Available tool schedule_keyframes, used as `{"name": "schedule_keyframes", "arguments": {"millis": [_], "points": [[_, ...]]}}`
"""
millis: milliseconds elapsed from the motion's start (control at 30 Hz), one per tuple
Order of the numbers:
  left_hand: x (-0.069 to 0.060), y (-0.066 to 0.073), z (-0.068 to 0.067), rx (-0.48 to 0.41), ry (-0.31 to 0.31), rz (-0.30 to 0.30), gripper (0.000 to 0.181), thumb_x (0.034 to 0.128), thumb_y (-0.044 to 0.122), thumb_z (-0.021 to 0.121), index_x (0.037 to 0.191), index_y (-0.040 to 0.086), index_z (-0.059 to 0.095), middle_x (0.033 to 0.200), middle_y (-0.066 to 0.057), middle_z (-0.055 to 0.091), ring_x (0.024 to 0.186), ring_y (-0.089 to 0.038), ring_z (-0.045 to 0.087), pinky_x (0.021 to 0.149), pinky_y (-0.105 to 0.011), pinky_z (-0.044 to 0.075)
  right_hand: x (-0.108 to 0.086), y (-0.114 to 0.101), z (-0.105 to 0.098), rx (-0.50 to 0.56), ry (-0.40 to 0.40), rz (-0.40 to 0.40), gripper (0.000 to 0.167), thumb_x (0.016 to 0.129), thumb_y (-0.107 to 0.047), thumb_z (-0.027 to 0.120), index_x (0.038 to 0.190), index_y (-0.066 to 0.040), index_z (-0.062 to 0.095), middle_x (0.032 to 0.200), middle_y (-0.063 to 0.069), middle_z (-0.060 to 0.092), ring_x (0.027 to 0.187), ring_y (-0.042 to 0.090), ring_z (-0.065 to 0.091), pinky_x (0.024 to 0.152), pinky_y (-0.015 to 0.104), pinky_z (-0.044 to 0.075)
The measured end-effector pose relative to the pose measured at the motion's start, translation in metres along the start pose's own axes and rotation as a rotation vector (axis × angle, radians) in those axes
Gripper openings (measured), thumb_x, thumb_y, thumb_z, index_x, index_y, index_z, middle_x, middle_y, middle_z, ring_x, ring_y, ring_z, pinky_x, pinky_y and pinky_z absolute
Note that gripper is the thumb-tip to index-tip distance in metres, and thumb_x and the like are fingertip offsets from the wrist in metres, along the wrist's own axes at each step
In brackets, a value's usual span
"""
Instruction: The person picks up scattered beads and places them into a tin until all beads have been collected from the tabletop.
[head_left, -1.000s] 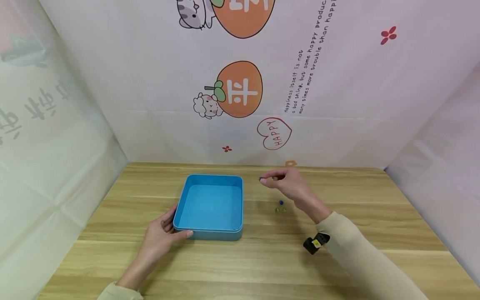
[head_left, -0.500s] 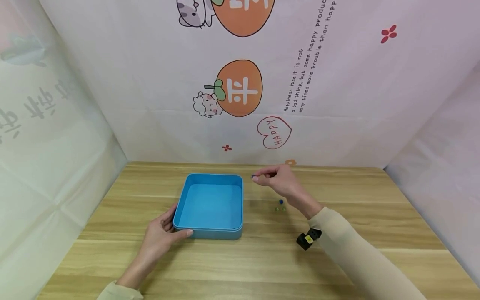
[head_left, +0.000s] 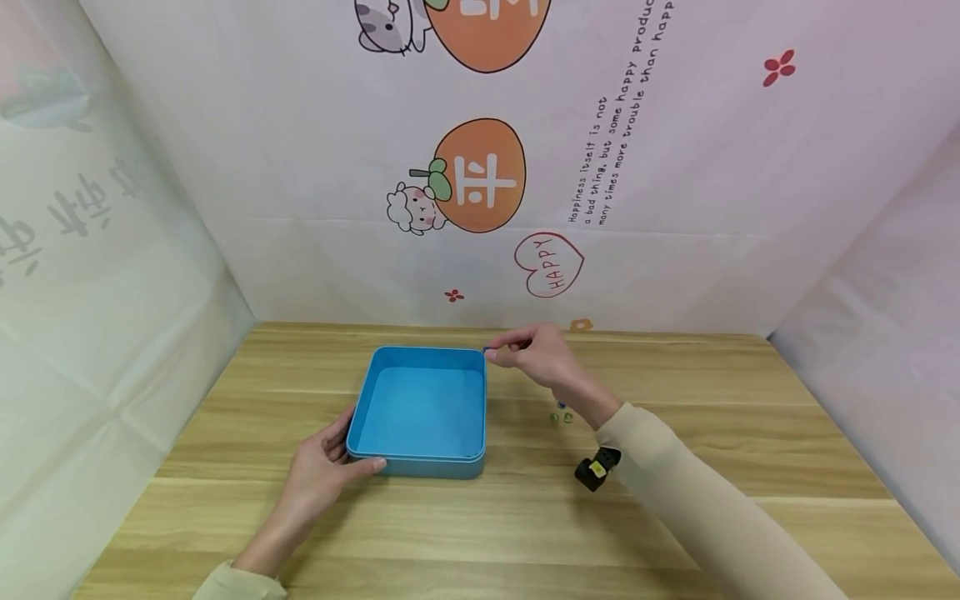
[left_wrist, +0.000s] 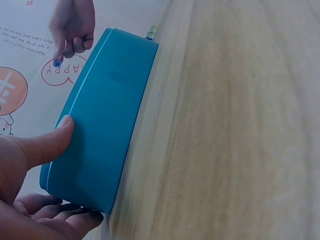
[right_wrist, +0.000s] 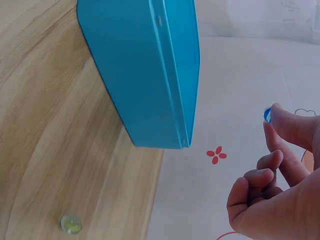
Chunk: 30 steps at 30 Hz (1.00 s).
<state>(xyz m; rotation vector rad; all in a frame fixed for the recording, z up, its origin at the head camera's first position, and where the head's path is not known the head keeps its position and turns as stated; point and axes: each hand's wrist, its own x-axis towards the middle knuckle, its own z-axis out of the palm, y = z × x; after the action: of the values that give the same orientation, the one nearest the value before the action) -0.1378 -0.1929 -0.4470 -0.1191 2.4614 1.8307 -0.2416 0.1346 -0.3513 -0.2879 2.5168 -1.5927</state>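
Observation:
A shallow blue box (head_left: pixel 431 468) with an open top stands on the wooden table, its inside bare. At its near left corner my left hand (head_left: pixel 318 467) holds it, thumb on the front wall and the other fingers round the left side. My right hand (head_left: pixel 543 358) is by the box's far right corner, with a small blue glass marble (right_wrist: pixel 267 114) pinched between thumb and index fingertips. In the right wrist view the marble is apart from the box. Right of the box lie two yellow-green marbles (head_left: pixel 561 418) and another blue marble (head_left: pixel 562 405), partly hidden by my right wrist.
The wooden table (head_left: pixel 480 542) ends at a printed white sheet (head_left: pixel 337 275) hanging behind it. Similar white sheets rise at the left and right sides. A black wrist camera (head_left: pixel 597 469) hangs below my right sleeve.
My right hand has moved left with the pinched blue marble, from right of the box to its far right corner. The left hand and the box have stayed put.

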Motion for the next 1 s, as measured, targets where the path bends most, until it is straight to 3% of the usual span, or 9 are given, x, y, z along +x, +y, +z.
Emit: {"name": "schedule_keyframes", "arguments": {"millis": [367, 667, 1000], "points": [[0.000, 0.002, 0.000, -0.006, 0.003, -0.009, 0.102, 0.0835, 0.013, 0.093, 0.164, -0.001, 0.031, 0.166, -0.025, 0.031, 0.150, -0.040, 0.036, 0.116, -0.045, 0.039, 0.009, -0.004, 0.018, -0.004, -0.023, 0.005, 0.014, 0.096, -0.022, 0.082, 0.107, -0.013, 0.085, 0.113, 0.004, 0.072, 0.100, 0.027, 0.054, 0.085, 0.040, 0.044], [0.000, 0.002, 0.001, -0.006, 0.000, -0.013, 0.103, 0.0829, 0.013, 0.093, 0.164, -0.002, 0.031, 0.166, -0.026, 0.031, 0.149, -0.042, 0.036, 0.116, -0.046, 0.040, 0.014, -0.005, 0.036, -0.017, -0.018, -0.013, 0.010, 0.094, -0.019, 0.084, 0.101, -0.011, 0.086, 0.097, 0.004, 0.069, 0.086, 0.024, 0.051, 0.071, 0.032, 0.040], [0.001, 0.003, 0.002, 0.002, 0.001, -0.016, 0.103, 0.0834, 0.013, 0.093, 0.164, -0.002, 0.030, 0.166, -0.027, 0.030, 0.150, -0.042, 0.036, 0.115, -0.046, 0.040, 0.019, -0.002, 0.057, -0.011, -0.046, -0.025, 0.010, 0.094, -0.017, 0.083, 0.099, -0.008, 0.085, 0.097, 0.005, 0.071, 0.084, 0.023, 0.052, 0.069, 0.031, 0.038]]}}
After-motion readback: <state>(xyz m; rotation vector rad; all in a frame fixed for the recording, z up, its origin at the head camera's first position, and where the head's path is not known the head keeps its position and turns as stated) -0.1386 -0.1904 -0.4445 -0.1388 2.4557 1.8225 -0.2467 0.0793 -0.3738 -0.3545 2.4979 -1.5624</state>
